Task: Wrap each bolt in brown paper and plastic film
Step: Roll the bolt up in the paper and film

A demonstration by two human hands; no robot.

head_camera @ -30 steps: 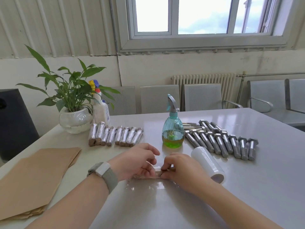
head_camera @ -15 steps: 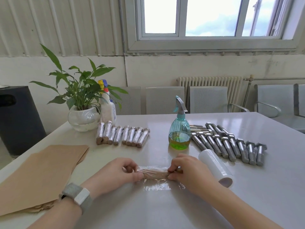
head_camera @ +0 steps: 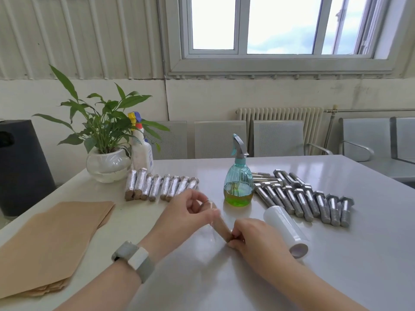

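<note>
A bolt wrapped in brown paper (head_camera: 219, 224) lies slanted between my hands, with loose clear film over it. My left hand (head_camera: 186, 212) grips its far end, fingers curled round it. My right hand (head_camera: 249, 236) pinches its near end. A roll of plastic film (head_camera: 284, 228) lies just right of my right hand. Several bare steel bolts (head_camera: 301, 198) lie in a row at the right. Several wrapped bolts (head_camera: 157, 186) lie in a row at the back left. A stack of brown paper sheets (head_camera: 47, 241) covers the table's left side.
A teal spray bottle (head_camera: 238, 178) with green liquid stands behind my hands. A potted plant (head_camera: 107, 153) and a white spray bottle (head_camera: 141, 149) stand at the back left. The white table (head_camera: 336, 277) has grey chairs behind it.
The wrapped bolt has turned from lying crosswise to slanting away from me. My left hand has moved up and away with the far end; my right hand stays on the near end.
</note>
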